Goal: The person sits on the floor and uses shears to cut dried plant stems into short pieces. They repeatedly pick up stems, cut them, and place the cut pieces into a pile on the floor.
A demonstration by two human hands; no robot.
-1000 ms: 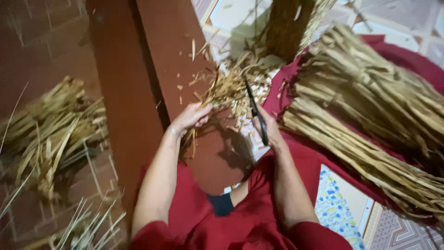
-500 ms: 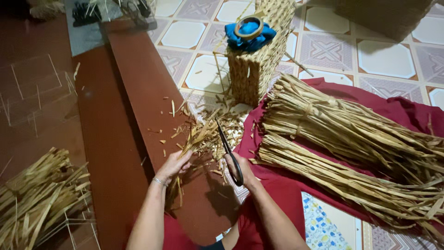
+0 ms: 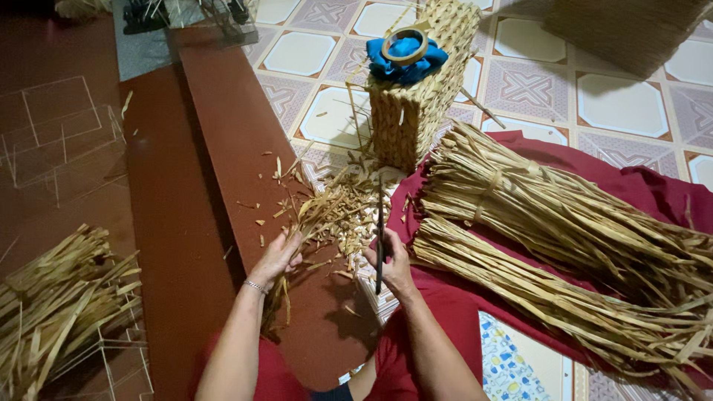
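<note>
Head camera looked down on 2 bare hands working at the near edge of a long reddish-brown wooden plank [image 3: 223, 171]. The left hand [image 3: 276, 258] was closed around a small tuft of dry straw-coloured reed strips [image 3: 276, 301], whose loose ends hung toward the person, apparently pinched together so they lay even. The right hand [image 3: 394, 269] was wrapped shut around the handle of a pair of dark long-bladed scissors [image 3: 379, 226], the blades pointing away toward a heap of short pale reed trimmings [image 3: 338, 212] that lay between the hands and farther out; whether the blades were parted could not be told. Just beyond that heap stood a tall woven straw basket [image 3: 412, 111] with a crumpled blue cloth [image 3: 405, 61] and a tan tape roll [image 3: 405, 44] resting on top. To the right, 2 tied bundles of long dried reeds [image 3: 557, 245] lay on a dark red cloth [image 3: 631, 186], within easy reach. At the far left sat another loose pile of flat reed strips [image 3: 59, 304], well apart from the hands.
</note>
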